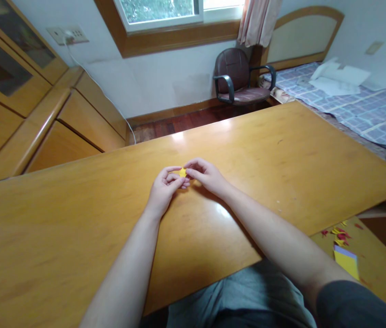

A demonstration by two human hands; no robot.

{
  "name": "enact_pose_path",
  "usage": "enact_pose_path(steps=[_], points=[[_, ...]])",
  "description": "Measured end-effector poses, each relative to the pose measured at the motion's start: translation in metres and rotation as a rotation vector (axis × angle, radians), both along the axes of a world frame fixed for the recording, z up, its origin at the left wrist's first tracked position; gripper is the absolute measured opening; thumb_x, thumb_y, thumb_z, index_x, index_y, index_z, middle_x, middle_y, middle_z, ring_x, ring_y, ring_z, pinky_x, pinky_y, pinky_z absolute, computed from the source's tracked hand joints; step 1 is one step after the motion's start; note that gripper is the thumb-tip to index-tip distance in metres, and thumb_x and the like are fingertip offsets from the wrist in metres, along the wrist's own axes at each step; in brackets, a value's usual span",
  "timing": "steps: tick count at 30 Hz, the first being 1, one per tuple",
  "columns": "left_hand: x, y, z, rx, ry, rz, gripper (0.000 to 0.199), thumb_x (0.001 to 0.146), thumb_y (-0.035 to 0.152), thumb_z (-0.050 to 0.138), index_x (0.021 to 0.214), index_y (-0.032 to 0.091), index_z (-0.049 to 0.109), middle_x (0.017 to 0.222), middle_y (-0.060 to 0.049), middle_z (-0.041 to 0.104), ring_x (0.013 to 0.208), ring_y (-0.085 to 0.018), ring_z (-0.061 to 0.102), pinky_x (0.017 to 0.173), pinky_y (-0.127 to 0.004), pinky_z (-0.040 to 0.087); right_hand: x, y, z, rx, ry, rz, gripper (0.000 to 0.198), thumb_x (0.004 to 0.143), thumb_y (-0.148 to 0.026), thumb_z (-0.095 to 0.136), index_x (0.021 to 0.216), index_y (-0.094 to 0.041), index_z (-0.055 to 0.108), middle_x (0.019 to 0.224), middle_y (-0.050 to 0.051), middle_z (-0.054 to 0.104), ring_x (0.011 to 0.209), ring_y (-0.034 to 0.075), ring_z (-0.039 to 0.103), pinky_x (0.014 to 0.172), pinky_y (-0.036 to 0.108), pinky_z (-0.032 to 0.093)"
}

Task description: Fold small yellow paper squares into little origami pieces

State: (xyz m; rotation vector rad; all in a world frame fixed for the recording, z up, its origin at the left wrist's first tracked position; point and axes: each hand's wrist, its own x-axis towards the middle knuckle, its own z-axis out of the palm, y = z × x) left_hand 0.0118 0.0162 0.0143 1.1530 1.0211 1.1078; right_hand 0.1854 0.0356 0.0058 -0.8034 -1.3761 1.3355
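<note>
A small yellow piece of folded paper (182, 172) is held between both hands, just above the wooden table (76, 218). My left hand (166, 187) pinches it from the left with thumb and fingers. From the right, my right hand (205, 174) grips its other side between thumb and forefinger. Fingers cover part of the paper, and its exact folded shape is too small to make out.
At lower right, a lower surface (384, 255) carries several small red and yellow folded papers (340, 236) and a stack of yellow paper sheets (346, 263). A brown armchair (233, 73) stands beyond the table's far edge, near a bed (367, 109). Wooden cabinets (73, 123) are at left.
</note>
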Motion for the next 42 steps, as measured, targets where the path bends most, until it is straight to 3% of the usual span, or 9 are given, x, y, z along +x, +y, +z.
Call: enact_pose_path(steps=[42], points=[[0.0018,-0.0012,0.0016,-0.024,0.030,-0.007,0.046,0.073,0.035,0.080,0.111,0.017,0.059,0.077,-0.003,0.075,0.072,-0.019,0.074,0.075,-0.034,0.060,-0.0035,0.0000,0.0014,-0.040,-0.011,-0.066,0.020,0.077,-0.031,0.071,0.089,-0.018,0.062,0.079,-0.002,0.064,0.074,0.013,0.061,0.074,0.028,0.049]])
